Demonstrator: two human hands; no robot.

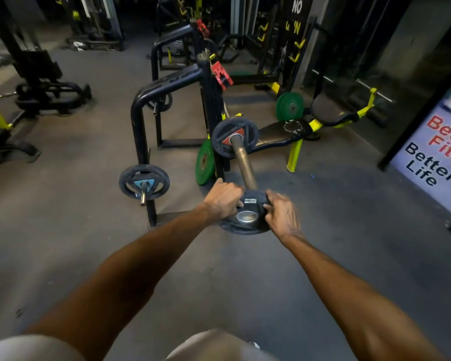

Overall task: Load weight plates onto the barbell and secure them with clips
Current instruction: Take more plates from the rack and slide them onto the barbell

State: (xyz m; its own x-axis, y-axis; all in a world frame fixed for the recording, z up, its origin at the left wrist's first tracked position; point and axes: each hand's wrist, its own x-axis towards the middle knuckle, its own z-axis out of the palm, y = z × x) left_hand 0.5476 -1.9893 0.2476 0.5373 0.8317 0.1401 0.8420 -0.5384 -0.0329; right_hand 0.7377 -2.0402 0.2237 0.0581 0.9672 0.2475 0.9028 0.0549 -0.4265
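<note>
Fingers of both my left hand [223,198] and right hand [279,212] grip a black plate [246,217] by its rim at the near bar [242,162] end; it looks heavy and rigid.

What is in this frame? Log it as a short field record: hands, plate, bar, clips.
left hand: grips the left edge of the small black plate
right hand: grips the plate's right edge
plate position: at the near end of the barbell sleeve
already loaded: black plate with red label, farther up the sleeve
clips: red clip on the rack upright, none on the sleeve
</note>
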